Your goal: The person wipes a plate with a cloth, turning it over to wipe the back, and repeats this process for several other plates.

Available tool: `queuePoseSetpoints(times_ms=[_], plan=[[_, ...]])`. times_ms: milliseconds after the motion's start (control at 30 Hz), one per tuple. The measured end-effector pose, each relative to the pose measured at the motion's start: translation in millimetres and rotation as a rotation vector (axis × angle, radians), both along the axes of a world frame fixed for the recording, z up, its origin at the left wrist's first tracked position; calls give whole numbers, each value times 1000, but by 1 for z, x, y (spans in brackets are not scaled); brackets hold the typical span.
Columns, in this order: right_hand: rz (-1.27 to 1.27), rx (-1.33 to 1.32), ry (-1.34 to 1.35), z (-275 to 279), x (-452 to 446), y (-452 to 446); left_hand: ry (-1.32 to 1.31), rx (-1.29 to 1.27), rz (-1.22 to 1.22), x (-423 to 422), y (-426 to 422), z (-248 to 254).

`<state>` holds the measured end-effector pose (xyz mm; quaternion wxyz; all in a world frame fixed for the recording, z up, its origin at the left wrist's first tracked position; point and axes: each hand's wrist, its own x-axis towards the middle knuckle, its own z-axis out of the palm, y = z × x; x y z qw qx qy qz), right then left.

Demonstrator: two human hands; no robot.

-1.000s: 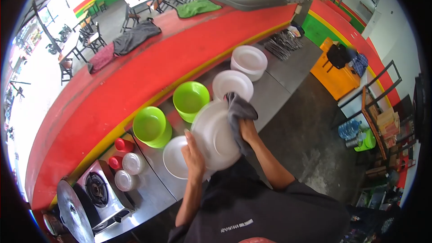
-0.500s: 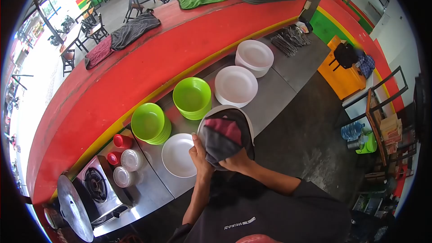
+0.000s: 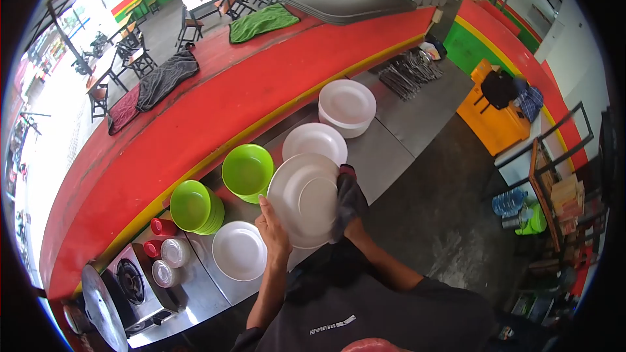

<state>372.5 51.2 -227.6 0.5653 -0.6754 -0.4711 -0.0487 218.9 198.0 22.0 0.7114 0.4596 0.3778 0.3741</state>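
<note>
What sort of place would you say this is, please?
Probably the serving or kitchen side of a casual eatery: stacked green bowls and white plates share the metal counter with a pile of cutlery, and wooden tables with chairs stand beyond the red wall.

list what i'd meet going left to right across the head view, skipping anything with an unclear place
round metal disc, red cups, left stack of green bowls, right stack of green bowls, held plate, dark cloth, cutlery pile, bluish bottle
</note>
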Motion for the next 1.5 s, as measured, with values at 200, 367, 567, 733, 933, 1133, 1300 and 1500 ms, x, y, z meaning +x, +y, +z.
queuePoseSetpoints(times_ms=[200,367,567,733,933,1133,1300,1500], plan=[[37,48,1181,126,54,4,94,224,-146,37,6,5],[243,216,1551,148,101,11,151,479,-220,73,-2,-4],[587,202,1630,189,154,9,313,910,-266,104,-2,-7],[711,84,1560,161,197,12,440,834,82,135,-15,-18],[271,215,1595,113,194,16,98,62,-60,123,-19,-95],[63,96,1353,108,191,31,456,382,-47,146,-10,-127],[97,137,1192,72,197,49,564,432,-4,148,2,-164],[109,323,1109,47,195,77,556,337,125,165,16,-168]])
